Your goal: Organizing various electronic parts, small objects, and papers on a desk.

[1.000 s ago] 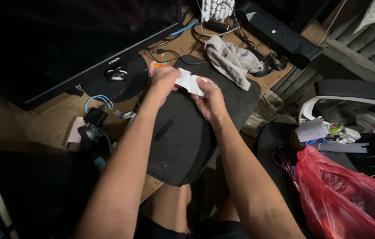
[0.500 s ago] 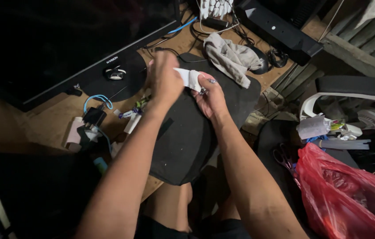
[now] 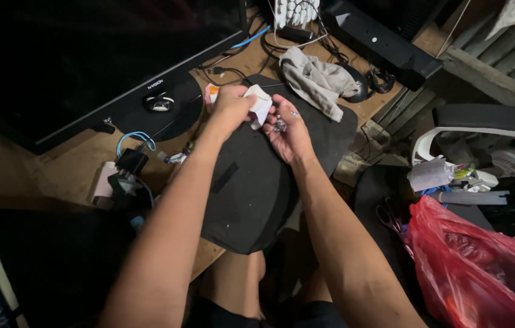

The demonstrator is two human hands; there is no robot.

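My left hand (image 3: 230, 108) pinches a crumpled white paper (image 3: 260, 104) above the black pad (image 3: 257, 182) on the tabletop (image 3: 75, 164). My right hand (image 3: 289, 135) lies cupped open beneath it, cradling a small shiny piece (image 3: 279, 126). The paper looks partly unwrapped, not yet off.

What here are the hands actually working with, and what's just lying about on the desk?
In hand:
left hand grips white wad
right hand cups small shiny piece
black mat beneath

Lying about:
grey cloth
monitor
red bag
scissors
black charger
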